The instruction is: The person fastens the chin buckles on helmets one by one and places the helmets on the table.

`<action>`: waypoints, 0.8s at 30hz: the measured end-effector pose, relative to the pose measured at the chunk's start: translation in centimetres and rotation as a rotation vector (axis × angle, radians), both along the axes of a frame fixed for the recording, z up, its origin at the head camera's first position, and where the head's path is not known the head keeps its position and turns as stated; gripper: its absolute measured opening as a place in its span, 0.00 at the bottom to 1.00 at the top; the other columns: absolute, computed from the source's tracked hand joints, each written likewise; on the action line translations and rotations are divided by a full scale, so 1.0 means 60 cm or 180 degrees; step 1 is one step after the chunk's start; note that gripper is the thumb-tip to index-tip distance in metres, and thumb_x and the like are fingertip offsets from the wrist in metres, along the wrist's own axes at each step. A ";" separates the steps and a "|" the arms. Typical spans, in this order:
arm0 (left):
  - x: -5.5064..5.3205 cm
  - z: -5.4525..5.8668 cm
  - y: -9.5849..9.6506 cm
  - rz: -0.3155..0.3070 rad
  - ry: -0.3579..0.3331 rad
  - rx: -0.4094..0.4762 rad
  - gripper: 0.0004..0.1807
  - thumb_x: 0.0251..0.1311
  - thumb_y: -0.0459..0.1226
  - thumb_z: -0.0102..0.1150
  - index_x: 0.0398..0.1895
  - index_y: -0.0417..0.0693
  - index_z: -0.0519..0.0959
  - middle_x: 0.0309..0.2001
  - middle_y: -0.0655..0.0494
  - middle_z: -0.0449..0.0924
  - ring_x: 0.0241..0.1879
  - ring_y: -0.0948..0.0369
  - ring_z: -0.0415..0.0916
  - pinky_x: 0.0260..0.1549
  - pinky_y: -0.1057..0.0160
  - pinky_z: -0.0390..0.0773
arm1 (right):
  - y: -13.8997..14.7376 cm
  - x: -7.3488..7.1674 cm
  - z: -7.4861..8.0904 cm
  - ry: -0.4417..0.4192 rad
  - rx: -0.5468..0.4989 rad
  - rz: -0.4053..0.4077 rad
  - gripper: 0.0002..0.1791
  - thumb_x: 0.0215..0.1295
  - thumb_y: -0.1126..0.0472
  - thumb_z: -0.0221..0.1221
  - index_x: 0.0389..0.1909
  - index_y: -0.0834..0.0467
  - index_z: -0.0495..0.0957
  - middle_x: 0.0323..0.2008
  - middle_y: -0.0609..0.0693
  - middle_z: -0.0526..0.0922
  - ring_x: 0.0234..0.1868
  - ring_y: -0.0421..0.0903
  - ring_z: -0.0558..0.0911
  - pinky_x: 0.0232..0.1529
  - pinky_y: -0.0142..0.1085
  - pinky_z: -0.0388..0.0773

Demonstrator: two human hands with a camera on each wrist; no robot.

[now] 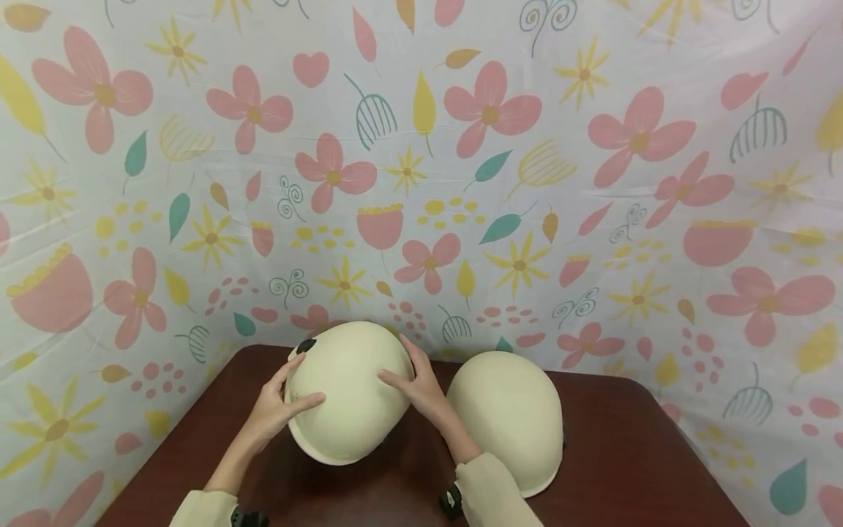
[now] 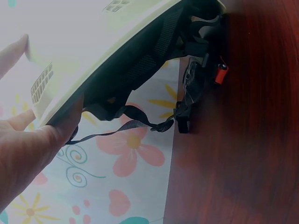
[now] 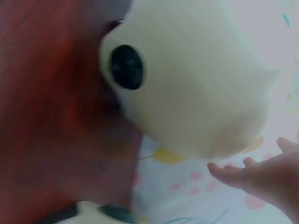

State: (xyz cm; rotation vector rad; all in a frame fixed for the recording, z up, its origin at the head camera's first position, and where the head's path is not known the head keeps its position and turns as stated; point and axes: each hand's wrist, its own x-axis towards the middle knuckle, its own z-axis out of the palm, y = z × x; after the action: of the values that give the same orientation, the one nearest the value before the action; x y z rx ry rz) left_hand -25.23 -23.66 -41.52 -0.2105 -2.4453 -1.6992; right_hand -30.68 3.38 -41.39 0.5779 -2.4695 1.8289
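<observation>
A cream helmet is held tilted over the dark table between both hands. My left hand grips its left edge, the thumb on the outer shell and a finger under the rim in the left wrist view. That view shows the dark lining, hanging black chin straps and a small red buckle piece. On the helmet's other side, my right hand is spread with straight fingers, its fingertips right at the shell. A black oval fitting shows on the helmet's side.
A second cream helmet sits dome up on the dark red-brown table, right beside my right forearm. Behind the table hangs a white cloth printed with flowers and leaves.
</observation>
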 end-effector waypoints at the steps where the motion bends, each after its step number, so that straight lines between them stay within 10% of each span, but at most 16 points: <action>1: 0.000 0.001 0.002 -0.0004 0.0009 -0.0008 0.46 0.58 0.39 0.67 0.77 0.46 0.53 0.78 0.38 0.41 0.75 0.37 0.46 0.58 0.45 0.74 | -0.005 -0.001 0.005 0.0069 0.0059 0.0022 0.51 0.58 0.38 0.64 0.77 0.45 0.49 0.77 0.59 0.46 0.77 0.64 0.49 0.69 0.65 0.53; 9: 0.001 -0.001 0.007 -0.0026 0.0132 -0.0009 0.46 0.58 0.39 0.67 0.77 0.46 0.52 0.77 0.36 0.44 0.74 0.36 0.49 0.55 0.47 0.78 | -0.029 0.001 0.001 0.0247 0.0533 0.0004 0.56 0.54 0.36 0.66 0.78 0.48 0.47 0.77 0.62 0.43 0.75 0.66 0.52 0.66 0.63 0.62; 15: 0.006 -0.010 0.003 -0.0020 0.0193 0.0202 0.46 0.58 0.34 0.66 0.77 0.43 0.51 0.77 0.36 0.46 0.69 0.38 0.61 0.46 0.66 0.80 | -0.032 0.002 -0.008 0.0187 0.0379 -0.0014 0.55 0.54 0.36 0.66 0.78 0.46 0.48 0.78 0.60 0.43 0.75 0.68 0.52 0.66 0.64 0.62; 24: 0.008 -0.025 0.013 -0.0024 0.0094 0.0493 0.49 0.59 0.33 0.65 0.78 0.47 0.47 0.73 0.35 0.55 0.61 0.39 0.73 0.41 0.63 0.83 | -0.025 0.007 -0.012 0.0074 0.0115 -0.0081 0.53 0.55 0.42 0.68 0.77 0.44 0.50 0.78 0.59 0.42 0.75 0.67 0.52 0.66 0.64 0.62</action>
State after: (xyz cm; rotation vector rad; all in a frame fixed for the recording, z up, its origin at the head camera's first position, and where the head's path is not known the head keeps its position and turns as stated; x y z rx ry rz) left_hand -24.78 -22.89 -42.99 -0.2241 -2.2815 -1.8640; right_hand -30.29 1.88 -42.13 0.5631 -2.4880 1.7620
